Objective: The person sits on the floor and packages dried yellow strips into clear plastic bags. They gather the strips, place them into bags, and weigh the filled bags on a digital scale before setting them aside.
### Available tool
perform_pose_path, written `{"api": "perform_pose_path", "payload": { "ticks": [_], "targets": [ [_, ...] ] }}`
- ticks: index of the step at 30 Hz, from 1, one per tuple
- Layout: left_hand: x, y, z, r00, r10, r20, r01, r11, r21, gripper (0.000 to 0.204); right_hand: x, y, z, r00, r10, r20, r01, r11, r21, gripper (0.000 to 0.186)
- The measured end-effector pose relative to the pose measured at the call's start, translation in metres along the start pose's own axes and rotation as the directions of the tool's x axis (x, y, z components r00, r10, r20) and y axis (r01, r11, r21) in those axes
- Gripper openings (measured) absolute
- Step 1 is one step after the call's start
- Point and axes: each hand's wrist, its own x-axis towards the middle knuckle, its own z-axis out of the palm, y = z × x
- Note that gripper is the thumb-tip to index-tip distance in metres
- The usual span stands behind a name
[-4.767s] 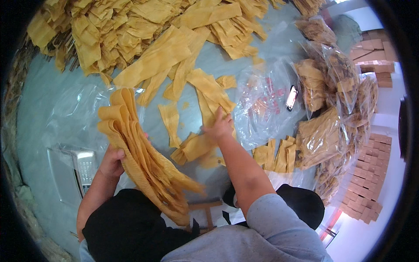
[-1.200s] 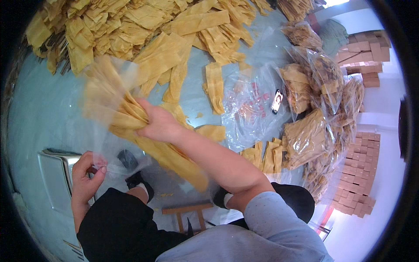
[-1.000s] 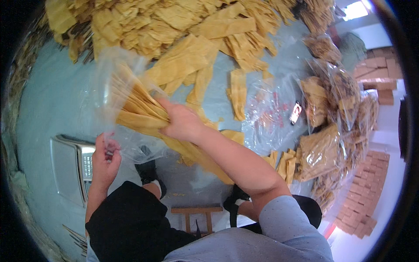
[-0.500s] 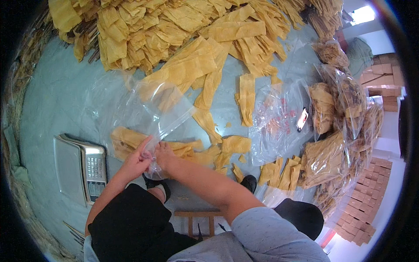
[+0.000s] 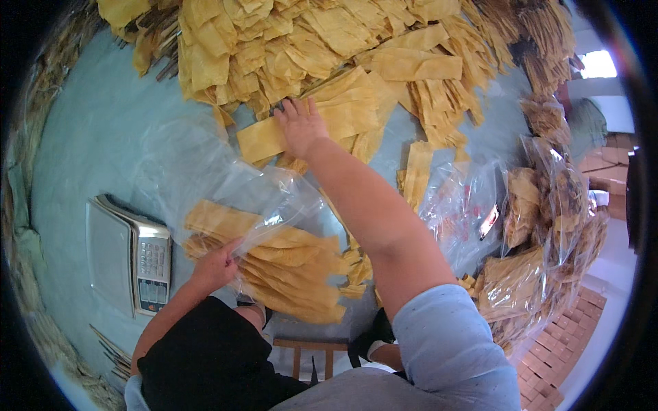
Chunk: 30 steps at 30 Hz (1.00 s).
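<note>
My left hand [image 5: 216, 267] pinches the edge of a clear plastic bag [image 5: 199, 164], which spreads out over the grey-green floor. Beside that hand lies a thick bundle of yellow dried sheets [image 5: 295, 274], its upper left part covered by the see-through film. Farther out, my right hand [image 5: 301, 129] rests with fingers spread on a flat stack of long yellow dried sheets [image 5: 343, 103] at the near edge of a big heap. The right forearm crosses over loose strips and hides some of them.
A digital scale [image 5: 130, 257] stands at the left. The large heap of yellow sheets [image 5: 288, 34] fills the far side. At right lie an empty-looking plastic bag [image 5: 456, 198], a phone [image 5: 489, 222] and filled bags [image 5: 514, 284]. A low wooden stool [image 5: 296, 359] is beneath me.
My right hand has left the bag beside my left hand and reached out to the sheets by the heap. The bundle near my left hand now shows wider and fanned. The view has shifted.
</note>
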Motion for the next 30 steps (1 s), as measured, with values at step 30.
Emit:
{"api": "perform_pose_path", "payload": {
  "ticks": [30],
  "targets": [
    [0.011,-0.014,0.01,0.968,-0.199,0.154,0.247,0.87,-0.427,0.068,-0.194,-0.001,0.05,0.438,0.367,0.821,0.313,-0.918,0.243,0.039]
  ]
}}
